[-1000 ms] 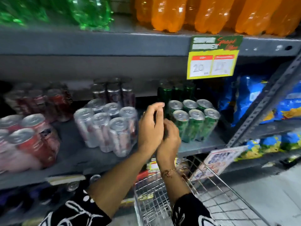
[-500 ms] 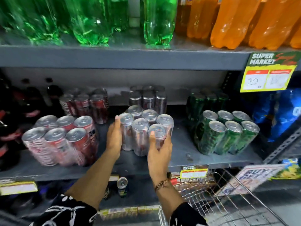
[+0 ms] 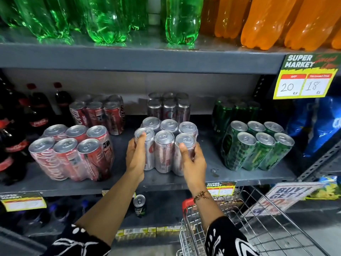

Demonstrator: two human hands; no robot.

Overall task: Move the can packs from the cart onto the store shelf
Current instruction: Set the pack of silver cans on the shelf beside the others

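A shrink-wrapped pack of silver cans (image 3: 166, 145) stands upright on the grey store shelf (image 3: 166, 180), in the middle. My left hand (image 3: 137, 154) grips its left front can, thumb on the lid. My right hand (image 3: 192, 157) grips its right front can, thumb on the rim. A red can pack (image 3: 72, 154) stands to its left and a green can pack (image 3: 256, 146) to its right. Behind them are another red pack (image 3: 99, 115), another silver pack (image 3: 168, 106) and another green pack (image 3: 236, 111). The wire cart (image 3: 258, 228) is at the lower right; I see no packs in it.
Green bottles (image 3: 103, 17) and orange bottles (image 3: 267, 21) fill the shelf above. Dark cola bottles (image 3: 36, 111) stand at the far left. A price sign (image 3: 308, 76) hangs at the upper right. A single can (image 3: 139, 205) stands on the lower shelf. Blue bags (image 3: 317, 126) lie right.
One second ago both hands were together by the green pack. They moved left to the silver pack and now grip its front corners; the pack looks squarer on the shelf.
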